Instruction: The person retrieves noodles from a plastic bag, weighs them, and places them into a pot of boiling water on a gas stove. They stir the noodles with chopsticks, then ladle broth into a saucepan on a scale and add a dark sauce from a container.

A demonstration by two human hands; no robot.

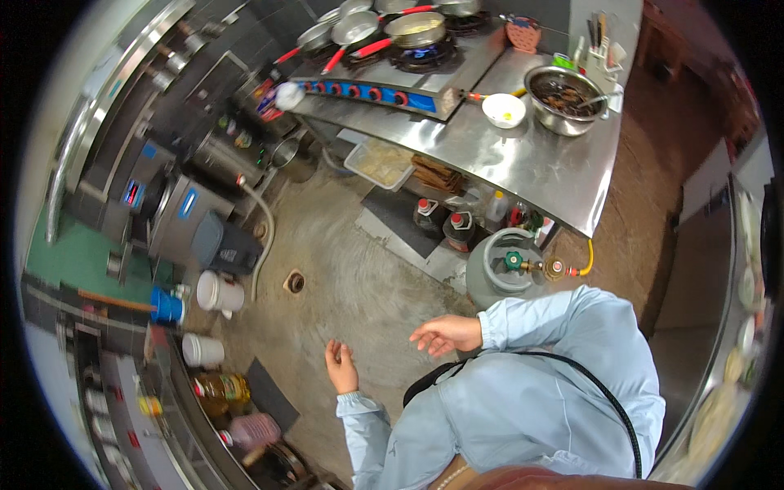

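Observation:
My left hand hangs over the concrete floor, fingers loosely bent and nothing in it. To its right, my right hand is also bare, its fingers loosely spread, just below and left of a grey gas cylinder with a green valve knob. Neither hand touches anything. Farther off, a steel table carries a gas stove. A red-handled pan sits over a blue flame. Near the table's right end are a white bowl and a steel pot of dark liquid with a ladle in it.
Beneath the table are a clear plastic tub and red-capped bottles. A drain hole opens in the floor. A hose, a grey bin, white buckets and an oil bottle stand left. A yellow hose meets the cylinder.

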